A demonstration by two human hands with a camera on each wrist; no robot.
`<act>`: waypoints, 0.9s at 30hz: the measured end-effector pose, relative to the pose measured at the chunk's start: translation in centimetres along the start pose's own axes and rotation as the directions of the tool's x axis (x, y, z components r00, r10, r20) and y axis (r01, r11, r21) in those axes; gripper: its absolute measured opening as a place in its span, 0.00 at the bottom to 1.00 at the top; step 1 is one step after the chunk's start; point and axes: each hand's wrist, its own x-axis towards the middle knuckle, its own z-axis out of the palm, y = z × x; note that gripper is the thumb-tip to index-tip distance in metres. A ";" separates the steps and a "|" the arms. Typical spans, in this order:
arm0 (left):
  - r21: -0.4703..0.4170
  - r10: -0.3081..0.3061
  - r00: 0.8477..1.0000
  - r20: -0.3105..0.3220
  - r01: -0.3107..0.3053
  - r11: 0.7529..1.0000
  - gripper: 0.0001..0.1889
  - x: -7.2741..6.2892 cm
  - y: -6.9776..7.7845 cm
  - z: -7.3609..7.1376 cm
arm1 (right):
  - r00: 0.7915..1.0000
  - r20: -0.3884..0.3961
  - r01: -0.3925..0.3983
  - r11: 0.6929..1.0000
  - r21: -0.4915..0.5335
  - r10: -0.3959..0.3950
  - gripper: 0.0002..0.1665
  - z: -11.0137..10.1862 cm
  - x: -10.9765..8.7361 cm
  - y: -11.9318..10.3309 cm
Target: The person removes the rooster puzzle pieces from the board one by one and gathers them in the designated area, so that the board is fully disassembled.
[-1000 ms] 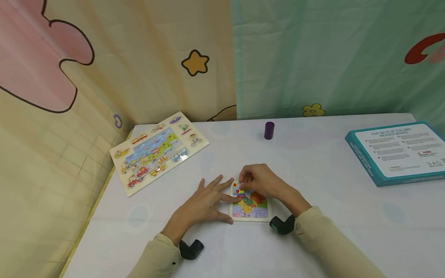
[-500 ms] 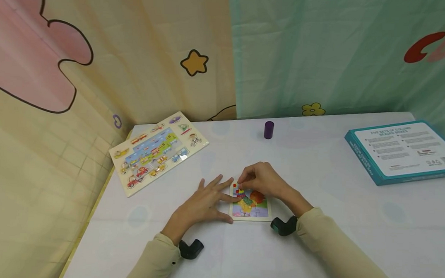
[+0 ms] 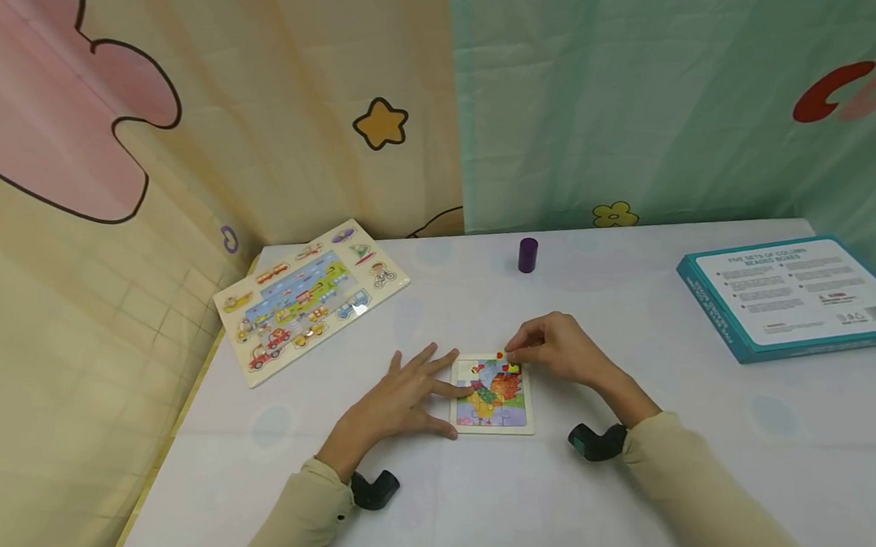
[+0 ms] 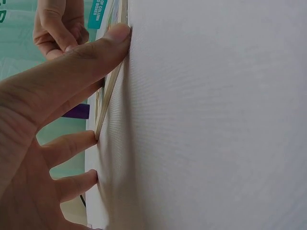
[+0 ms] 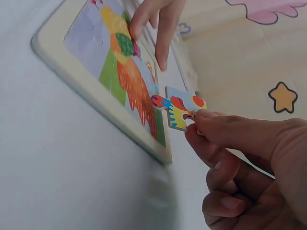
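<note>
Mid-frame in the head view, my left hand (image 3: pixel 396 398) hides some of the puzzle (image 3: pixel 501 413). At the far right, the edge cuts off the blue-green box (image 3: pixel 796 301); its littlest words are too tiny to read.

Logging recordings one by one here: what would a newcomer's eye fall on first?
Probably the bright puzzle piece that the right hand pinches near the far edge of the small puzzle board, while the left hand touches the board's left side. Next, in the head view, the teal box at right and the vehicle board at left.
</note>
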 end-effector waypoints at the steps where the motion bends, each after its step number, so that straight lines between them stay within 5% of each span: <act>1: -0.002 0.001 1.000 -0.002 -0.001 1.000 0.34 0.0 0.0 0.0 | 1.000 -0.005 -0.012 1.000 -0.005 0.012 0.03 -0.5 -0.3 0.3; 10: -0.011 0.014 1.000 -0.023 -0.014 1.000 0.34 -0.2 -0.2 0.0 | 0.992 -0.048 -0.121 0.991 -0.055 0.118 0.03 -4.3 -2.9 2.5; 27: -0.015 0.015 1.000 -0.019 -0.015 1.000 0.34 0.0 -0.1 0.2 | 0.983 -0.086 -0.172 0.978 -0.121 0.162 0.04 -3.2 -2.4 2.7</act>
